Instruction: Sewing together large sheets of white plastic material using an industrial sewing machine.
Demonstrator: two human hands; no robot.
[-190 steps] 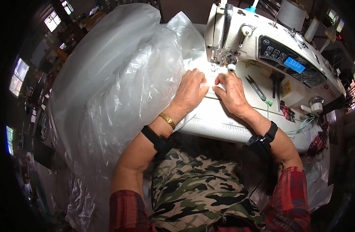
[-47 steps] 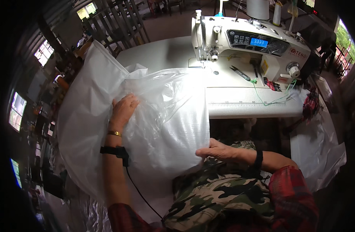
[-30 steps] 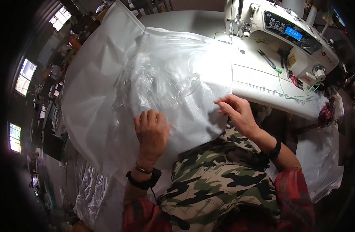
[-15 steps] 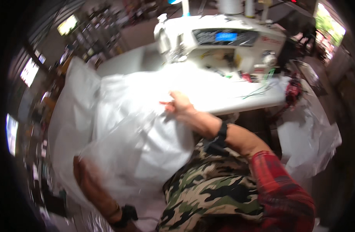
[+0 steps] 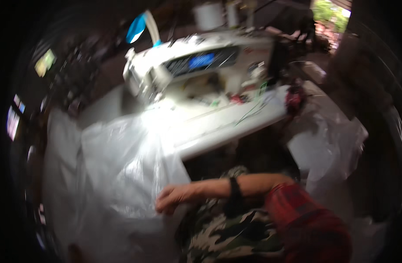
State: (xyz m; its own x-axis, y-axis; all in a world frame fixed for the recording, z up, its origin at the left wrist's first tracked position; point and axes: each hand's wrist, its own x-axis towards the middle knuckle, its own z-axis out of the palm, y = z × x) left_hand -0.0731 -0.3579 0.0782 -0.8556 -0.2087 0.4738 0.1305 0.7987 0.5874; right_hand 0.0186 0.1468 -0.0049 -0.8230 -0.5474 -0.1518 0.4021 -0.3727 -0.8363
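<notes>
A large white, translucent plastic sheet (image 5: 118, 175) hangs over the left front of the sewing table and spreads down toward my lap. My right hand (image 5: 172, 199) is closed at the sheet's right side, fingers curled onto the plastic. Of my left hand (image 5: 75, 253), only a dark, blurred bit shows at the lower edge, against the sheet; its fingers cannot be made out. Beyond the sheet stands a white sewing machine (image 5: 201, 65) with a lit blue display. Its lamp glares on the sheet's far end, near the needle area.
Green thread (image 5: 249, 114) and small red items lie on the white table (image 5: 227, 131) right of the needle. Another translucent plastic sheet (image 5: 328, 144) drapes at the right. A blue-and-white lamp (image 5: 139, 28) rises behind the machine. Camouflage cloth (image 5: 236, 232) covers my lap.
My right hand has moved from the tabletop back toward my lap, its fingers now curled. My left hand has dropped almost out of view. The view has swung, and the sheet is pulled nearer me.
</notes>
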